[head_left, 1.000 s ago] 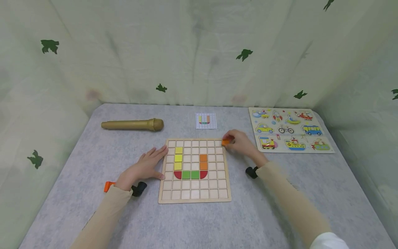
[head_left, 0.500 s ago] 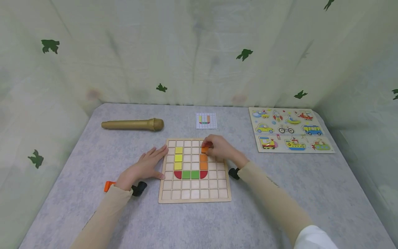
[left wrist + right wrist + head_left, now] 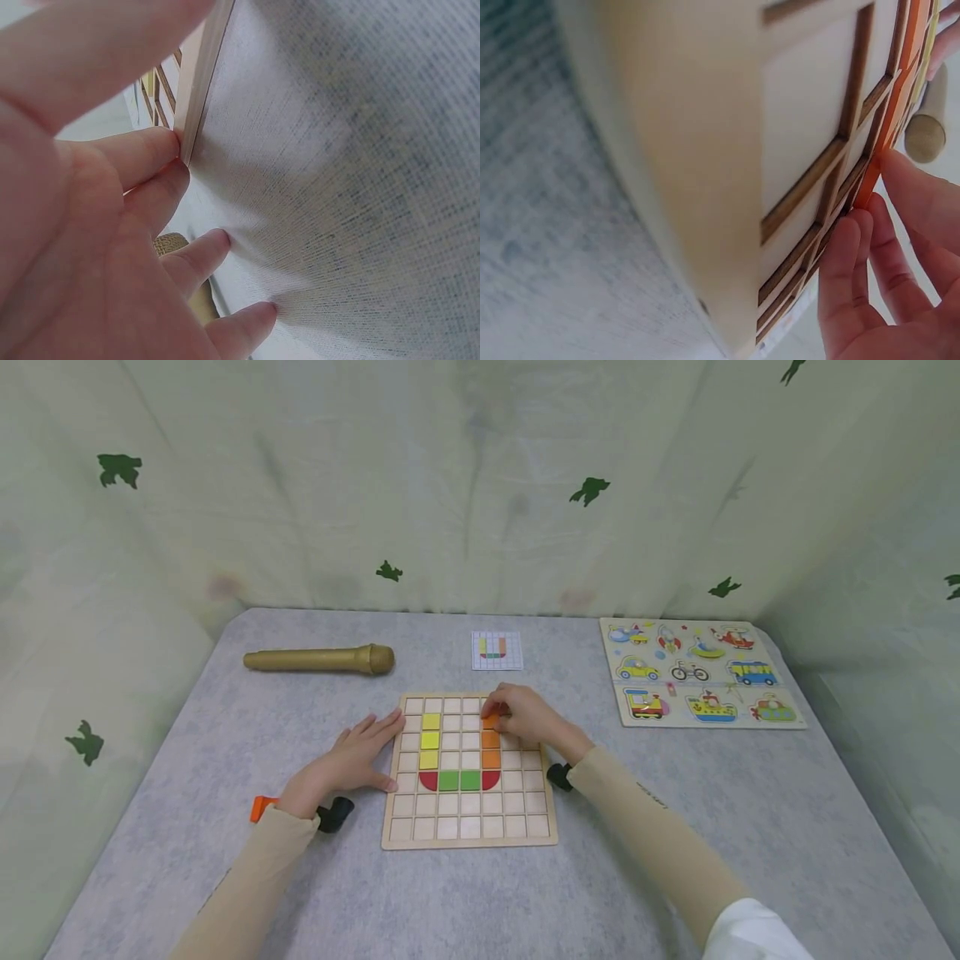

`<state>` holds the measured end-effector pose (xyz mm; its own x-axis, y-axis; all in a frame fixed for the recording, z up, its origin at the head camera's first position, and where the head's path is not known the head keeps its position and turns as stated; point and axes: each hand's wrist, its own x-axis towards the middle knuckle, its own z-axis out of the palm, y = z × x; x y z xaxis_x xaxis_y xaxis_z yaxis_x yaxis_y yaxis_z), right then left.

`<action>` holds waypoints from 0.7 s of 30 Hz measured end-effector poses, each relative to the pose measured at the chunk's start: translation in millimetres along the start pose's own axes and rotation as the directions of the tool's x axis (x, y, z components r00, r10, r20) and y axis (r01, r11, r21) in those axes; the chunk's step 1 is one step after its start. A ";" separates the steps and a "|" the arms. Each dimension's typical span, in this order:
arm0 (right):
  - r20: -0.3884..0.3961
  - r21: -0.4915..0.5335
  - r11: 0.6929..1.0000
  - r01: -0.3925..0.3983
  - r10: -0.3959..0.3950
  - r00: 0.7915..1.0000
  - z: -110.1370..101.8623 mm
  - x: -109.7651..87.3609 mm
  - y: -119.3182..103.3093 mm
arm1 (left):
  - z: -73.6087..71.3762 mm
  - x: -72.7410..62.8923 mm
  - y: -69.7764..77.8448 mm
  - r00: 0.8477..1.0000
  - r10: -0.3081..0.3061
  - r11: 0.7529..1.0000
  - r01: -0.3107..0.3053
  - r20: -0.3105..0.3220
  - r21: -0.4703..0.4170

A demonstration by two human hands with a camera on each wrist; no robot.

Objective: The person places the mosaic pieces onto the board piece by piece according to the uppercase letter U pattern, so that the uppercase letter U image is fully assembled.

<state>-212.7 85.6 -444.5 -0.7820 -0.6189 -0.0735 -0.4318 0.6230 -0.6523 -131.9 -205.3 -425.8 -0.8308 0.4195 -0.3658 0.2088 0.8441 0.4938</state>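
A wooden grid board (image 3: 468, 842) lies mid-table. Yellow tiles (image 3: 430, 741), green tiles (image 3: 459, 781), red rounded tiles (image 3: 491, 780) and orange tiles (image 3: 490, 750) form a U in its cells. My right hand (image 3: 531, 717) pinches an orange square tile (image 3: 868, 185) at the top of the orange column, and the fingers partly hide it in the head view. Spread along the board's left edge, my left hand (image 3: 348, 767) holds nothing. In the left wrist view two fingertips (image 3: 169, 141) touch the board's side, while other fingers rest on the cloth.
Behind the board lies a small pattern card (image 3: 497, 652) printed with a similar U. A gold toy microphone (image 3: 318, 660) is at the back left, a vehicle puzzle board (image 3: 705, 673) at the back right. An orange piece (image 3: 262, 807) shows beside the left wrist.
My right hand has carried the orange tile leftward from the board's upper right corner to the top of the orange column, settling lower over the last half second. The left hand has stayed put.
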 end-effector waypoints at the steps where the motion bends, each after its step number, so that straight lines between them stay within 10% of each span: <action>1: 0.001 -0.006 1.000 0.003 -0.003 1.000 -0.2 -0.3 -0.2 | 0.0 0.1 0.0 1.000 0.002 1.000 -0.002 0.000 0.000; 21: -0.092 0.146 0.989 0.003 0.011 0.996 -22.2 -23.7 11.1 | -1.0 1.0 0.7 1.000 0.008 1.000 -0.008 0.002 0.027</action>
<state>-208.9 117.7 -433.2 -0.8245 -0.5657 -0.0109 -0.3637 0.5447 -0.7557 -133.1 -204.7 -425.1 -0.8280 0.4268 -0.3636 0.2294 0.8496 0.4749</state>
